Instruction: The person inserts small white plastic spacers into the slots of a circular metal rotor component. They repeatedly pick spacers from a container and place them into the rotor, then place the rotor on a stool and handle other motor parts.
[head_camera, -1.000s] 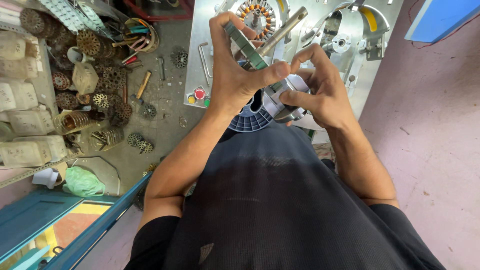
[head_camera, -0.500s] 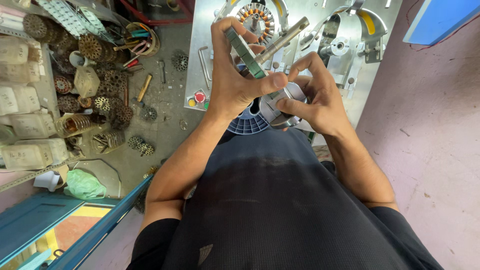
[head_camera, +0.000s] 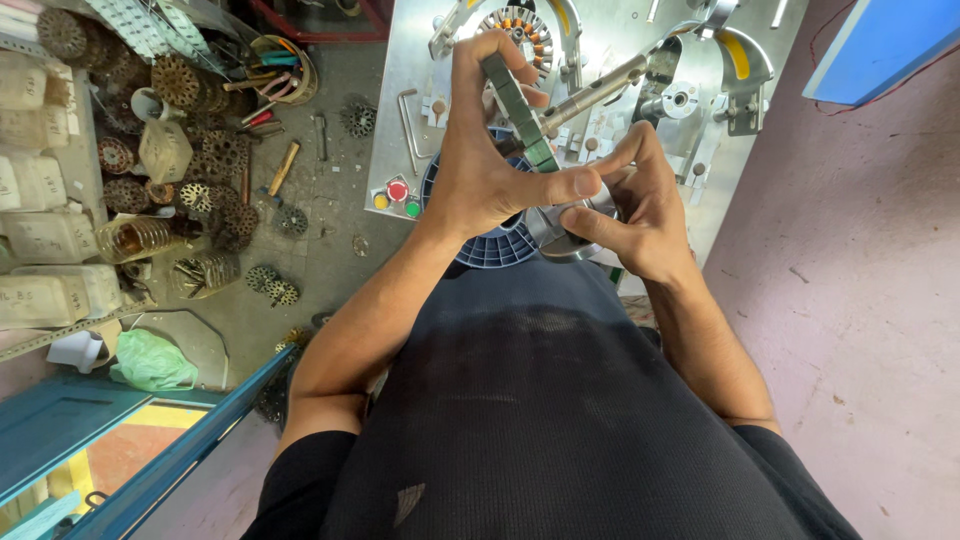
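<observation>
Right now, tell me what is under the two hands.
Under the left hand and right hand show a dark blue ribbed spool and a shiny metal part, over a grey machine plate. The hands cover the spool's middle and how the metal part is fixed.

Metal shaft (head_camera: 600, 85) just beyond hands.

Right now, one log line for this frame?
left hand: grips green strip stack | right hand: fingers on metal cylinder | below: blue spool | behind: metal machine plate
</observation>
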